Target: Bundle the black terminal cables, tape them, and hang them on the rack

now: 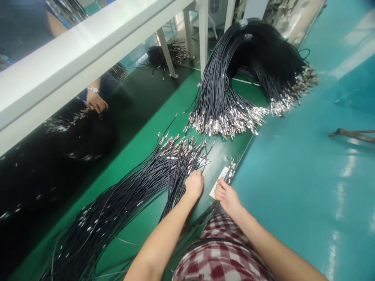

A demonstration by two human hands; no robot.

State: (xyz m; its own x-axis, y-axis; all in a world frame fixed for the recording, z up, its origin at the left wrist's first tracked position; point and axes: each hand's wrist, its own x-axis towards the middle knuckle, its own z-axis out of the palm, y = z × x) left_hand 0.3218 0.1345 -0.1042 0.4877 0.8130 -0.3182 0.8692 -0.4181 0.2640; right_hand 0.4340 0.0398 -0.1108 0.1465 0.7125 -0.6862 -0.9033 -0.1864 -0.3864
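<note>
Black cables [129, 191] with metal ends lie spread across the green table [152, 234]. At the right side of their metal tips, my left hand [194, 185] is closed, its fingers wrapped on black cable near the ends. My right hand [227, 195] is closed round a small bundle of black cables [231, 173], whose metal tips point up past the fingers. Just behind this bundle shows a white printed label [218, 182], partly covered by the right hand. The two hands are apart, close to the table's near edge.
A big arched bundle of black cables [213, 86] stands at the back right. White frame bars [88, 43] cross the upper left. Beyond them, another person's hand [96, 102] touches dark cables. More cables [168, 54] lie further back. Blue-green floor [293, 175] shows at right.
</note>
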